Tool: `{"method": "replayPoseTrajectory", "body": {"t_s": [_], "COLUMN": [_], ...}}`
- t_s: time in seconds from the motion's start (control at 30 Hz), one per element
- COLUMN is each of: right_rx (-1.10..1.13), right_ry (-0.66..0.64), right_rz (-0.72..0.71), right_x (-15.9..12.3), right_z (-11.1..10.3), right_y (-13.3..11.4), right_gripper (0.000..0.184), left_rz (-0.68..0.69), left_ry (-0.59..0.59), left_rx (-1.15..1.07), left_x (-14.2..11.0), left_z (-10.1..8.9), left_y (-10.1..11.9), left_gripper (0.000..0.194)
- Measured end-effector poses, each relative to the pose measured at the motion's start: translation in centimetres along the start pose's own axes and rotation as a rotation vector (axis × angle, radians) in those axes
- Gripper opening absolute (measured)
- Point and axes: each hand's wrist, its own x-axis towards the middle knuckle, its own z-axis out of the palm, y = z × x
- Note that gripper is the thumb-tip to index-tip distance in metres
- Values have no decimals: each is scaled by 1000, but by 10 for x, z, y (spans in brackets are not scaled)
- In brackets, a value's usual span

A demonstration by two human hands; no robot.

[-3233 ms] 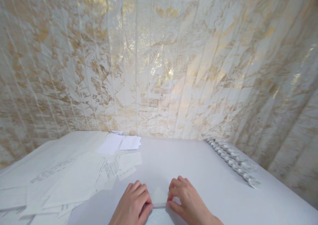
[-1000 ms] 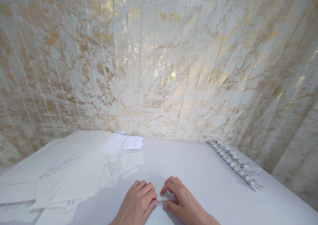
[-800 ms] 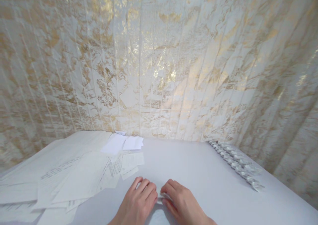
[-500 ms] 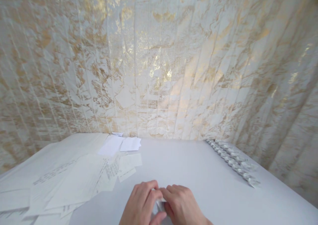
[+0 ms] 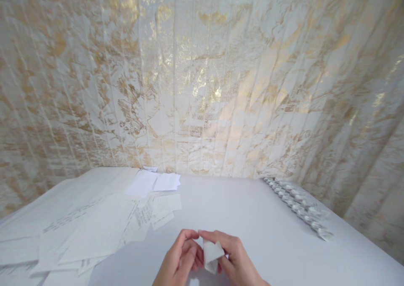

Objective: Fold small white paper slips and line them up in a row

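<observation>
A small piece of white paper (image 5: pixel 212 255), folded into a cone-like shape with a pointed flap, is between my hands low in the view. My right hand (image 5: pixel 235 256) pinches it from the right, its index finger along the top edge and thumb beneath. Loosely curled, my left hand (image 5: pixel 183 258) is beside the paper's left edge. Its thumb and index finger are apart, and I cannot tell whether its fingertips touch the paper. A little white scrap (image 5: pixel 194 282) shows at the bottom edge below my hands.
Printed and blank paper sheets (image 5: pixel 91 231) overlap across the left of the white table (image 5: pixel 227 206). Small white slips (image 5: pixel 166 182) lie at the back. Folded paper chains (image 5: pixel 295 206) lie along the right side. A patterned gold-and-white curtain (image 5: pixel 202 88) hangs behind.
The folded paper has turned and now shows between my hands, where mostly fingers covered it before. My left hand has loosened its hold and rolled open, palm more visible.
</observation>
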Motion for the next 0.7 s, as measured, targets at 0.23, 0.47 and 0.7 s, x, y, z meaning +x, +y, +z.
{"method": "replayPoseTrajectory", "body": {"t_s": [0.23,0.47,0.7], "right_rx": [-230,-207,-254], "right_ry": [-34,-104,-106], "right_rz": [-97,-77,-176], "right_x": [-5,-4,-3], "right_z": [1,0,-3], "right_y": [9,2,10], "right_gripper": [48,43,42], "left_rz": [-47,-50,-176], "left_ry": [-107,-57,-70], "left_rx": [45,-98,-240], "left_x": [0,1,3], "left_z": [2,2,-2], "left_y": [-19,-17,-12], "left_gripper": [64,37,50]}}
